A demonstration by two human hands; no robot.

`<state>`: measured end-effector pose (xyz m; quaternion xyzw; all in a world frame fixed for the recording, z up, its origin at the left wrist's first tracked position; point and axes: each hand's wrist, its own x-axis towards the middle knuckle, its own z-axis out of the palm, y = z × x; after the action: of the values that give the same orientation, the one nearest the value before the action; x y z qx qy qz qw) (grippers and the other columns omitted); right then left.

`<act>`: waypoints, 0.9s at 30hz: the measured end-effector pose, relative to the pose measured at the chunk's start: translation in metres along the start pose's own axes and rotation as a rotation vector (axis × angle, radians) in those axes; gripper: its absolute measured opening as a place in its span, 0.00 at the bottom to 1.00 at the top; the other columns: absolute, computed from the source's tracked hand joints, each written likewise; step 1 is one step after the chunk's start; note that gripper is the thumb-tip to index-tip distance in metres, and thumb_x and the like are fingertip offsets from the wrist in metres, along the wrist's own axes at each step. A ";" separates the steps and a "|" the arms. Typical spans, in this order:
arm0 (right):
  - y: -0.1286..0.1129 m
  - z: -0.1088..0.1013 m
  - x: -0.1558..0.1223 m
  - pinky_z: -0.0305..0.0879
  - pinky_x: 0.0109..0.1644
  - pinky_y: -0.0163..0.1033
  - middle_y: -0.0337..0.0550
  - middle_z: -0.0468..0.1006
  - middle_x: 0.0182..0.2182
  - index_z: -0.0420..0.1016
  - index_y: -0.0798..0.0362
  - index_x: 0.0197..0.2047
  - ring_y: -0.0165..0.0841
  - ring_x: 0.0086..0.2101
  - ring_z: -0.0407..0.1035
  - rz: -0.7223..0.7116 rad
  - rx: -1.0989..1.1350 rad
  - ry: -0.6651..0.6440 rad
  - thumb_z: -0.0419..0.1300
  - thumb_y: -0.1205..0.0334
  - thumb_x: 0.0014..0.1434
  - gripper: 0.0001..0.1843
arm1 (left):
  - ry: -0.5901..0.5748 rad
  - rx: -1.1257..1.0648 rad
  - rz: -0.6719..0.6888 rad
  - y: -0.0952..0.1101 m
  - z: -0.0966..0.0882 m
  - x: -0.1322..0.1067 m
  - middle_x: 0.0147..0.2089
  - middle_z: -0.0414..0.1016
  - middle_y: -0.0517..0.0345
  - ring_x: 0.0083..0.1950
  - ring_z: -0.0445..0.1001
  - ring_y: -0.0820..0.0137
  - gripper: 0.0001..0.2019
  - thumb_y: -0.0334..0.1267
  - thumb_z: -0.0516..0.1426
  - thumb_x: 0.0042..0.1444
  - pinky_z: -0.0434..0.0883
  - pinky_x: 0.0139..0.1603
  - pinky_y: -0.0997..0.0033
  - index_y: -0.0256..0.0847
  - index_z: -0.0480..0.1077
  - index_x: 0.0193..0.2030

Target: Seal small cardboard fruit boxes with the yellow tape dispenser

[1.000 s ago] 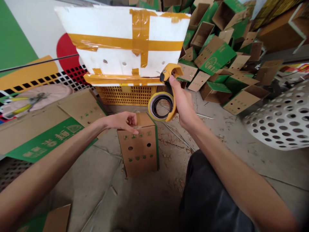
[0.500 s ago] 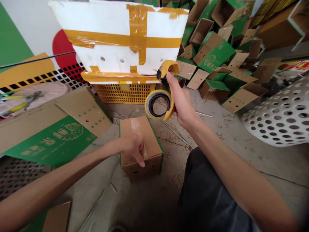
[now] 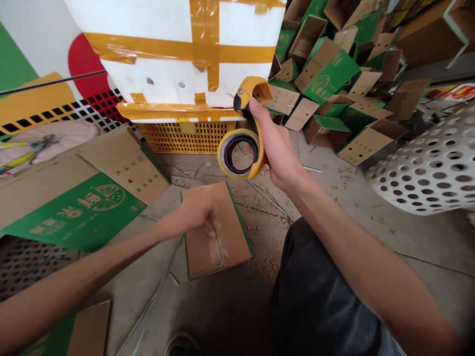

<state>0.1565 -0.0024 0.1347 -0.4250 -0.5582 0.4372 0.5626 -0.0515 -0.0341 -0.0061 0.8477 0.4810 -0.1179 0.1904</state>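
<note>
In the head view, a cardboard box (image 3: 234,235) stands on the floor (image 3: 128,264) between a large green-and-brown carton (image 3: 83,202) and a dark trouser leg (image 3: 315,287). The left hand (image 3: 196,210) rests on the box's top, fingers curled in at the middle seam (image 3: 218,243); their undersides are hidden, so I cannot tell whether they pinch anything. The right hand (image 3: 280,148) is closed around a yellow tape dispenser (image 3: 252,123), held up well apart from the box, in front of a foam box (image 3: 163,74) and a yellow crate (image 3: 185,138).

The step in hand looks like pressing or steadying the seam, where a shiny patch suggests tape. As I judge it, further taping would call for aligning the dispenser with the seam while the left hand steadies the box.
</note>
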 end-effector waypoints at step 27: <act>-0.007 0.005 -0.007 0.77 0.62 0.45 0.36 0.84 0.56 0.81 0.46 0.59 0.43 0.57 0.77 0.080 -0.014 -0.021 0.63 0.35 0.63 0.30 | 0.026 0.019 -0.127 -0.019 0.013 0.010 0.79 0.24 0.11 0.82 0.30 0.30 0.86 0.81 0.63 0.31 0.45 0.80 0.42 0.10 0.33 0.78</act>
<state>0.1515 -0.0109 0.1398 -0.4463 -0.5497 0.4600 0.5358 -0.0631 -0.0229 -0.0258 0.8188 0.5350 -0.1233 0.1681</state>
